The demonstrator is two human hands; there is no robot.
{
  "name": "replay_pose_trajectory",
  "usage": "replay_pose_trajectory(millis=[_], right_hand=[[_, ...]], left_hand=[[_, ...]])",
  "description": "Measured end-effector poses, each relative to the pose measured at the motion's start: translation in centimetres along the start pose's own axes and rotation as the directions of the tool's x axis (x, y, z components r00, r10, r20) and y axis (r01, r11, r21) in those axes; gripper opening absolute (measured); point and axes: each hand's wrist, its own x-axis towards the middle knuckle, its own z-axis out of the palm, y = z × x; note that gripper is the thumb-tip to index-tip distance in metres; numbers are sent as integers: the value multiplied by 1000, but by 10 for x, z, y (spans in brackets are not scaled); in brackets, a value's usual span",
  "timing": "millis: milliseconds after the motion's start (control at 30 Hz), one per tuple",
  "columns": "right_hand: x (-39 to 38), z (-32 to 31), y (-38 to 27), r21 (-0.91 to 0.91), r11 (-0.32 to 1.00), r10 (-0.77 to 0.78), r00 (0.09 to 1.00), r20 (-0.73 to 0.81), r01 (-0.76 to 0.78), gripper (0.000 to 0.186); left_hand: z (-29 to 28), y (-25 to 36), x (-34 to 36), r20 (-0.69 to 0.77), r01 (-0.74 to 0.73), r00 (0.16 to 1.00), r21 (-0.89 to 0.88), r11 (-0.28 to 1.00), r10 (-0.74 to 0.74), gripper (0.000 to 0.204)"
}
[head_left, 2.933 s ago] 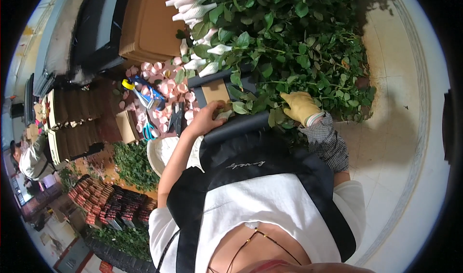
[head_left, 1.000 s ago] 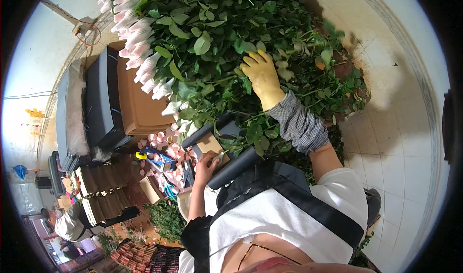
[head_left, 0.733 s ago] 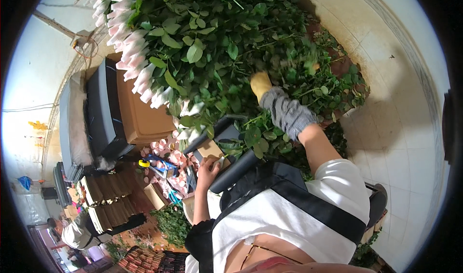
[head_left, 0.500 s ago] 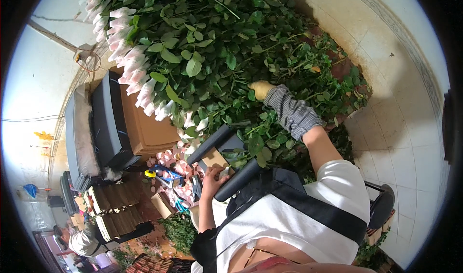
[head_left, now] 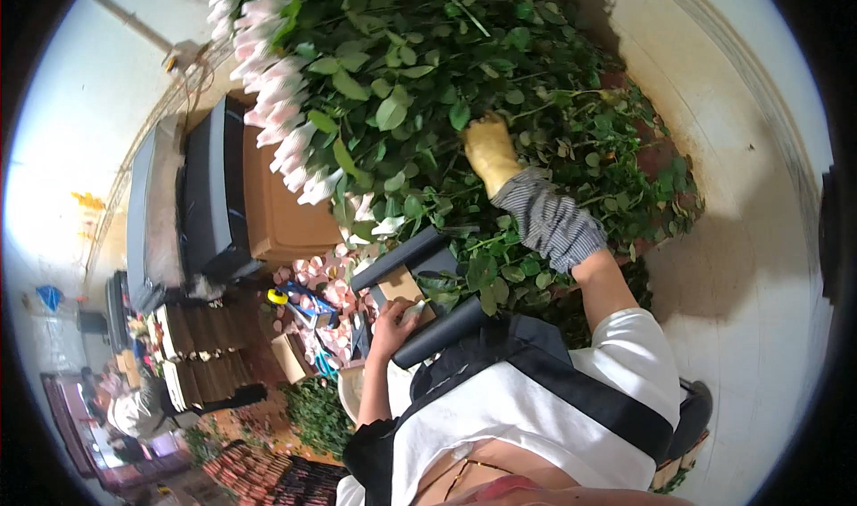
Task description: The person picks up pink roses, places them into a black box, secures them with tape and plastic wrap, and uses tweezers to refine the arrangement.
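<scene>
At lower centre, l. hand (head_left: 393,329) pinches a white-sleeved bud (head_left: 414,311) over brown card (head_left: 401,284); above centre, r. gloved hand (head_left: 491,154) is among leafy stems (head_left: 420,104), grip hidden, can't tell. Prob. stem-picking; next calls for easing one out w/o snags.

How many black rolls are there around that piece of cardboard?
2: one black roll beside the left hand, next to the apron; the other roll beyond the brown cardboard. Leaves could hide more.
</scene>
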Motion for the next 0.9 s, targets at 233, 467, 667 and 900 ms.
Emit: replay_pose_trajectory(millis=[233,467,667,900], right_hand=[[-29,-127,56,-180,967,-225,935,-276,179,30],[-125,-134,46,104,951,-308,916,257,291,31],[-190,-63,50,-141,907,-243,766,595,397,19],[-196,-89,41,183,972,-198,926,321,145,35]], left_hand=[[-3,10,4,-27,-61,998,-51,997,60,29],[5,-12,3,-69,-100,993,-95,990,94,32],[-3,-9,0,-14,-187,982,40,982,188,28],[-13,0,2,62,-229,973,225,947,221,26]])
